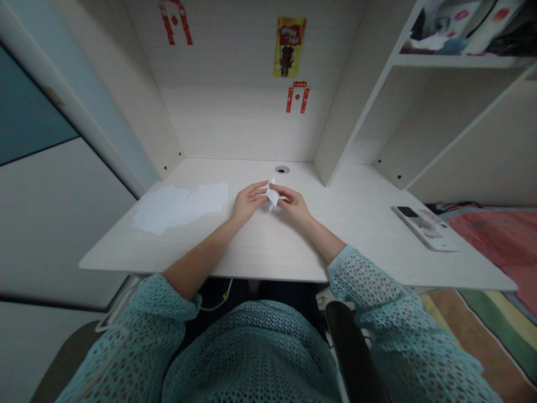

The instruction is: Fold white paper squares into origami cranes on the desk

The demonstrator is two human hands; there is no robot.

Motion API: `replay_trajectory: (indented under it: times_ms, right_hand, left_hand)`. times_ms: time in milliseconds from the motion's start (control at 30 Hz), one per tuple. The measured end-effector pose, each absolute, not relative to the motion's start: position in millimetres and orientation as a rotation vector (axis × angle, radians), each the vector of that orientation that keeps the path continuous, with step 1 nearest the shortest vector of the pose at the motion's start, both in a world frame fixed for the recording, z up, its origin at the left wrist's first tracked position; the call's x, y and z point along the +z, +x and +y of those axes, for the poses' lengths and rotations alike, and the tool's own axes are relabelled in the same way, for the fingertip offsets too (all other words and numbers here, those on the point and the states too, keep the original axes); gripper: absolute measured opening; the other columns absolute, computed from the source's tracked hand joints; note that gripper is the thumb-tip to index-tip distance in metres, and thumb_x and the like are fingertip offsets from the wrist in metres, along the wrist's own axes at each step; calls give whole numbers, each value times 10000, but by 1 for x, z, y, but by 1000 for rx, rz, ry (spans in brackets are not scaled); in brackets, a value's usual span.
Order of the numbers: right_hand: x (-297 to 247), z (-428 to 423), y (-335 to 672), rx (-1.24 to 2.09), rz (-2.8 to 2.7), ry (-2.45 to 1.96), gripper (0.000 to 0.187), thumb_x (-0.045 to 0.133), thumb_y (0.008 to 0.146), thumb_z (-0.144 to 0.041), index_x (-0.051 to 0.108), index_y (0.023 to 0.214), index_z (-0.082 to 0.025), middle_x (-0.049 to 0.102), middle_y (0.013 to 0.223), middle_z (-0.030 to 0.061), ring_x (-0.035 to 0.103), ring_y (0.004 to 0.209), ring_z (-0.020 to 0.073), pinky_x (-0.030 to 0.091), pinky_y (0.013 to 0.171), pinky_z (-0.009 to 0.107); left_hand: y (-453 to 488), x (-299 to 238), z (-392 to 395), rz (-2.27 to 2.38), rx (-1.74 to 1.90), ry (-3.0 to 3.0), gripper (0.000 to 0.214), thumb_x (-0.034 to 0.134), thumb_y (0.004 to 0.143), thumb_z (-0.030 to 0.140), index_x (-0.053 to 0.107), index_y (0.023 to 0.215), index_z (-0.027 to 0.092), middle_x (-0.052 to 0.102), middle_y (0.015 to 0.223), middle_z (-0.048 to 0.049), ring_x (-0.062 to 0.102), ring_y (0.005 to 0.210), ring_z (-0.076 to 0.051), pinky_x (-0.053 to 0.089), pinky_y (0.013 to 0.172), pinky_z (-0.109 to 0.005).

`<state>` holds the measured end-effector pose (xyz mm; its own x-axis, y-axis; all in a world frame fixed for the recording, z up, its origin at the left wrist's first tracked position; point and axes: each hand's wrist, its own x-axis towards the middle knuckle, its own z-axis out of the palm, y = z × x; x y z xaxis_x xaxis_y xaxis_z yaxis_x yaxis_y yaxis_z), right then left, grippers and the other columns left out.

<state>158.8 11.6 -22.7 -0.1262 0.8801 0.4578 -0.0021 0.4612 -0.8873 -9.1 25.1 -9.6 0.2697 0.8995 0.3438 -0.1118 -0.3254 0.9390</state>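
Note:
A small piece of folded white paper (272, 196) is held between my two hands, above the middle of the desk. My left hand (247, 202) pinches its left side with the fingertips. From the other side, my right hand (295, 205) grips it between thumb and fingers. The paper has pointed corners at top and bottom; its exact folded shape is too small to make out. Several white paper sheets (176, 206) lie flat on the desk to the left of my left hand, some overlapping.
The white desk (268, 260) has a round cable hole (282, 169) near the back panel. A phone (424, 228) lies at the right. Upright dividers and a loaded shelf (461, 60) stand at the right. An armrest (350, 347) is below the desk's front edge.

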Motion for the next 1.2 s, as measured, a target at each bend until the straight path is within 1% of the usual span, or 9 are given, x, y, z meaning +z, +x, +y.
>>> replay_trajectory:
  times_ms: [133,233,333,500,633,767,900,1033,1200]
  right_hand:
    - [-24,13,161,877,-1619,-790,282,668,715,-296,695,996,-292,610,1076,52,558,1028,203,476,834,337]
    - [-27,15,163,856,-1663,-804,280,655,733,-290,688,1010,-310,579,1055,46,543,1015,200,472,822,337]
    - [-29,15,163,835,-1711,-832,293,632,756,-279,674,1044,-310,564,1042,47,538,998,192,463,812,329]
    - [-26,12,161,823,-1745,-838,298,602,784,-276,659,1076,-305,595,1053,48,551,979,182,451,808,325]
    - [-25,12,161,845,-1715,-846,298,622,771,-313,671,1064,-287,631,1048,52,577,948,178,458,791,320]
    - [-25,12,162,894,-1599,-838,272,677,723,-341,706,985,-271,680,1042,52,611,939,187,464,815,331]
    - [-26,14,162,973,-1437,-892,238,721,669,-350,735,884,-248,722,927,54,649,843,192,472,811,354]
    - [-30,18,162,1051,-1338,-927,263,758,602,-368,742,821,-224,730,864,59,655,772,187,486,766,350]
    - [-33,21,161,1107,-1246,-997,302,797,515,-375,738,753,-199,727,776,50,636,676,163,492,703,327]
  left_hand:
    - [-10,-9,25,761,1169,1419,685,718,652,234,474,1289,176,665,1057,-122,643,888,-192,474,839,-333]
    - [-11,-8,23,718,1079,1292,754,723,645,202,417,1334,188,660,1061,-117,641,854,-175,466,820,-321]
    - [-10,-6,21,701,1018,1191,764,713,645,162,405,1342,213,656,1057,-94,638,802,-145,459,815,-318]
    - [-11,-6,20,675,1024,1113,729,700,647,112,438,1320,212,665,1020,-77,630,842,-140,442,861,-314]
    - [-13,-10,24,670,1019,1088,710,706,648,110,458,1305,214,664,1042,-83,632,858,-145,438,874,-319]
    - [-14,-14,30,653,1026,1066,685,718,654,124,477,1288,222,653,1094,-95,629,917,-158,423,904,-328]
    - [-14,-17,32,652,1023,1079,642,731,653,141,513,1251,228,642,1128,-95,613,984,-157,405,937,-324]
    - [-12,-19,32,722,1034,1147,556,755,634,206,586,1164,191,643,1125,-107,618,980,-172,425,932,-346]
    - [-9,-18,32,816,1118,1222,432,781,590,283,682,985,140,687,1010,-113,641,917,-201,454,922,-378]
